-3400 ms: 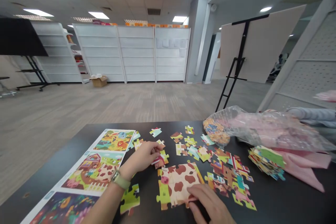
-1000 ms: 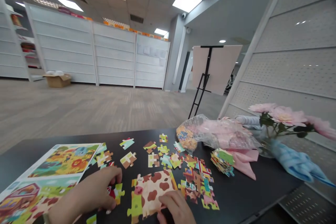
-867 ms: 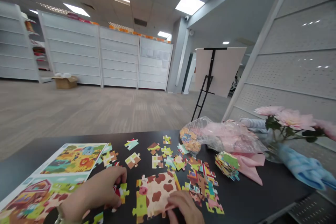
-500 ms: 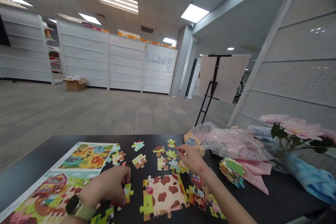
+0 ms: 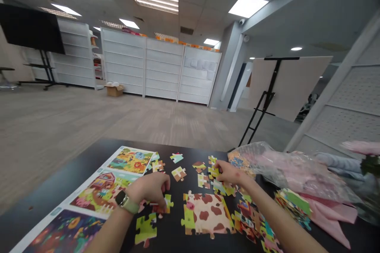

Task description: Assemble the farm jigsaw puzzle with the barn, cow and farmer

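Note:
My left hand [image 5: 150, 189], with a watch [image 5: 126, 201] on its wrist, is bent down at the left, its fingers closed on a partly hidden puzzle piece [image 5: 168, 204]. Farther right, my right hand [image 5: 228, 172] pinches the edge of a yellow-green puzzle piece [image 5: 212, 172] among several loose ones. Between my hands lies a joined block of pieces showing a spotted cow [image 5: 209, 214]. A green piece [image 5: 146, 228] rests below my left hand. Loose pieces, one brown and cream [image 5: 179, 174], lie beyond the cow block.
A printed picture sheet [image 5: 97, 170] lies along the table's left side. Mixed pieces [image 5: 247, 221] lie beneath my right forearm. Farther right are a stack of pieces [image 5: 292, 205], a clear plastic bag [image 5: 279, 166] and pink cloth [image 5: 329, 213]. An easel [image 5: 268, 97] stands beyond the table.
My view has swung left, so the scene sits farther right. My right hand has come down onto the yellow-green piece. My left hand stays over the same pieces.

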Demonstrator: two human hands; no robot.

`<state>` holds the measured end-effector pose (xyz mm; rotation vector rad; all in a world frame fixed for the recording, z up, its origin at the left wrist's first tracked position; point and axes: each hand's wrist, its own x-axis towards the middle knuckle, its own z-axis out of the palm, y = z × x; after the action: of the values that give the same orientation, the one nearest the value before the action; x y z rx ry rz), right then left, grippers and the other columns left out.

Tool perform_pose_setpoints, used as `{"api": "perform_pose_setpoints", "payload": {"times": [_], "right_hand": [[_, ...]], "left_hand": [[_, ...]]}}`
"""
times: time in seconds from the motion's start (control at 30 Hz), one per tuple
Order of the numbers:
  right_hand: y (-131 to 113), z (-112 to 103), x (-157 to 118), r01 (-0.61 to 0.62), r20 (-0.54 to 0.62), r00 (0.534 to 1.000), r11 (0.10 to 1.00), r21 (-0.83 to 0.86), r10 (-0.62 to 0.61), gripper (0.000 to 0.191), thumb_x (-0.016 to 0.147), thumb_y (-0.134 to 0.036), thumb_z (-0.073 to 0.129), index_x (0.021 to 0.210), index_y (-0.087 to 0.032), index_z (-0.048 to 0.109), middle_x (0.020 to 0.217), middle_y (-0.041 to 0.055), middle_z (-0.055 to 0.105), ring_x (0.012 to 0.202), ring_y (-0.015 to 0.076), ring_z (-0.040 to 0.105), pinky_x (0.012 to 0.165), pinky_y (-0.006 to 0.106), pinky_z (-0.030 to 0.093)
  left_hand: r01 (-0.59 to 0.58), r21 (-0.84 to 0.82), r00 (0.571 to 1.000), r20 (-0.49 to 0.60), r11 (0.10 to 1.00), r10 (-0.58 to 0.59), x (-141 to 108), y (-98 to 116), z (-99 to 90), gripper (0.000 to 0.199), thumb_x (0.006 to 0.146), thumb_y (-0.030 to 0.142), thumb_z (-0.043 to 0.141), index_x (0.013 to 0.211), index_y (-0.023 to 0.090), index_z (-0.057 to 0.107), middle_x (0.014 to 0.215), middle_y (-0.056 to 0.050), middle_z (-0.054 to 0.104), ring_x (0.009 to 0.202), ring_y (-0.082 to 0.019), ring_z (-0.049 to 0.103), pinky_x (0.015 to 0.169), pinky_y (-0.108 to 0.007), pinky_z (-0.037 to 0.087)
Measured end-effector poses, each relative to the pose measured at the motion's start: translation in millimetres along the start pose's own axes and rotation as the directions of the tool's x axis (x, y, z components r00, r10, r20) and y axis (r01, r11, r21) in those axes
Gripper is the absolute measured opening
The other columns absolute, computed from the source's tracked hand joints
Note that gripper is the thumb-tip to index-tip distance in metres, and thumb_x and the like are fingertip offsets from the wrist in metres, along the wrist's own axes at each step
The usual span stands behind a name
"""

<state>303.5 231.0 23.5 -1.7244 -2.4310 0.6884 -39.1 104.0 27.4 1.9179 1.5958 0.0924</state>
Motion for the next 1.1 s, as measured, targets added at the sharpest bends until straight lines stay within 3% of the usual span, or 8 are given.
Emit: {"api": "perform_pose_setpoints", "payload": {"times": [0.1, 0.17, 0.3, 0.43, 0.6, 0.83, 0.97, 1.1], "right_hand": [[-15.3, 0.1, -6.1, 0.052, -0.082, 0.996, 0.993, 0.103, -0.043, 0.018, 0.098, -0.029, 0.064, 0.110, -0.015, 0.066, 0.106, 0.0057, 0.070, 0.094, 0.0198, 0.068, 0.085, 0.039, 0.058], [-34.1, 11.0, -16.7, 0.118, -0.107, 0.989, 0.974, 0.192, -0.099, 0.010, 0.095, -0.020, 0.060, 0.101, -0.015, 0.066, 0.094, 0.0042, 0.071, 0.088, 0.0188, 0.069, 0.082, 0.034, 0.057], [-80.2, 57.4, -44.0, 0.217, -0.062, 0.976, 0.913, 0.346, -0.209, 0.012, 0.087, -0.018, 0.057, 0.093, -0.018, 0.068, 0.081, 0.0010, 0.073, 0.076, 0.0167, 0.071, 0.069, 0.026, 0.055], [-108.7, 91.5, -59.5, 0.226, -0.076, 0.974, 0.895, 0.385, -0.214, 0.015, 0.080, -0.014, 0.059, 0.087, -0.018, 0.071, 0.077, 0.0007, 0.074, 0.070, 0.0150, 0.069, 0.062, 0.023, 0.051], [-112.2, 92.1, -66.5, 0.228, -0.145, 0.971, 0.916, 0.331, -0.190, 0.017, 0.081, -0.012, 0.059, 0.086, -0.018, 0.074, 0.074, 0.0012, 0.072, 0.069, 0.0161, 0.067, 0.064, 0.025, 0.048], [-115.7, 93.3, -68.6, 0.292, -0.171, 0.952, 0.922, 0.253, -0.255, 0.019, 0.086, -0.015, 0.060, 0.093, -0.019, 0.077, 0.092, 0.0050, 0.071, 0.084, 0.0197, 0.066, 0.081, 0.031, 0.048], [-119.5, 94.3, -74.6, 0.364, -0.177, 0.926, 0.912, 0.190, -0.333, 0.021, 0.089, -0.014, 0.057, 0.097, -0.021, 0.075, 0.101, 0.0061, 0.069, 0.095, 0.0213, 0.065, 0.086, 0.032, 0.048], [-122.2, 90.0, -85.0, 0.456, -0.149, 0.887, 0.876, 0.155, -0.436, 0.026, 0.080, -0.014, 0.068, 0.104, -0.021, 0.073, 0.112, 0.0064, 0.068, 0.107, 0.0241, 0.061, 0.094, 0.035, 0.048]], "left_hand": [[-0.014, -0.005, 1.000, -0.005, 1.000, 0.014, 3.3, -5.1, -2.0, 0.039, 0.055, 0.018, 0.082, 0.091, 0.025, 0.069, 0.090, 0.004, 0.070, 0.078, -0.018, 0.067, 0.053, -0.022, 0.039], [-0.018, -0.005, 1.000, -0.012, 1.000, 0.018, 5.6, -7.9, -2.1, 0.037, 0.057, 0.014, 0.078, 0.091, 0.024, 0.070, 0.089, 0.004, 0.071, 0.076, -0.017, 0.067, 0.052, -0.021, 0.038], [-0.061, 0.004, 0.998, -0.010, 0.998, 0.061, 7.8, -7.5, 0.7, 0.037, 0.058, 0.016, 0.080, 0.093, 0.024, 0.070, 0.089, 0.003, 0.071, 0.078, -0.018, 0.067, 0.054, -0.021, 0.041], [-0.085, 0.040, 0.996, -0.003, 0.996, 0.086, 6.6, -2.3, 4.7, 0.044, 0.053, 0.018, 0.084, 0.095, 0.025, 0.072, 0.093, 0.002, 0.071, 0.082, -0.020, 0.067, 0.056, -0.022, 0.041], [-0.053, 0.053, 0.999, 0.014, 0.997, 0.052, 3.7, 0.8, 5.1, 0.041, 0.054, 0.013, 0.082, 0.092, 0.025, 0.074, 0.091, 0.003, 0.071, 0.077, -0.019, 0.066, 0.053, -0.023, 0.039], [-0.024, 0.065, 1.000, 0.002, 0.998, 0.024, 1.8, 2.9, 0.5, 0.036, 0.057, 0.014, 0.083, 0.090, 0.025, 0.073, 0.088, 0.003, 0.070, 0.077, -0.019, 0.064, 0.053, -0.023, 0.037], [-0.048, 0.059, 0.999, 0.008, 0.997, 0.048, 4.8, 1.9, 2.6, 0.036, 0.058, 0.014, 0.082, 0.091, 0.025, 0.073, 0.088, 0.003, 0.070, 0.077, -0.018, 0.064, 0.054, -0.022, 0.038], [-0.063, 0.047, 0.998, 0.017, 0.997, 0.062, 9.4, -0.8, 6.2, 0.037, 0.058, 0.015, 0.082, 0.092, 0.024, 0.073, 0.088, 0.003, 0.070, 0.077, -0.018, 0.065, 0.055, -0.022, 0.040]]}}
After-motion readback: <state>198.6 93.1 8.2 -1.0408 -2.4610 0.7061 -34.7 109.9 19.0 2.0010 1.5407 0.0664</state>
